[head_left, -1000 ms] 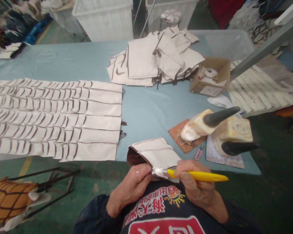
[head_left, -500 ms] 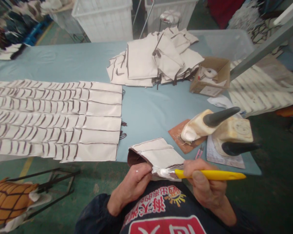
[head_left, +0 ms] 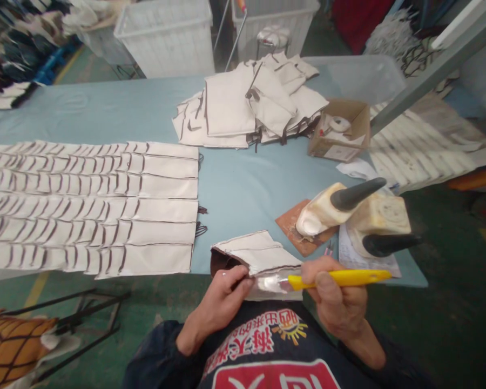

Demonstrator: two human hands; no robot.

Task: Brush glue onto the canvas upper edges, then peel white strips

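At the near edge of the table lies a cream fabric piece (head_left: pixel 263 249) with dark brown edging and a brown inside showing at its left opening. My left hand (head_left: pixel 223 296) pinches the near edge of this piece between thumb and fingers. In my right hand (head_left: pixel 337 300) is a brush (head_left: pixel 344 279) with a yellow handle, gripped near its middle. White paste covers the brush's bristles, which rest against the near flap of the fabric; the exact contact is partly hard to see.
Rows of overlapping cream pieces (head_left: pixel 162 232) cover the left of the table (head_left: pixel 238 189). Behind lies a heap of similar pieces (head_left: pixel 230 108) beside a cardboard box (head_left: pixel 336 148). Two cut-open jugs (head_left: pixel 326 208) with dark handles stand at right, near small pink snips (head_left: pixel 328 250).
The brush handle's free end has tipped upward and a little left. My left fingers have shifted slightly on the fabric edge. The whole view has slid slightly.
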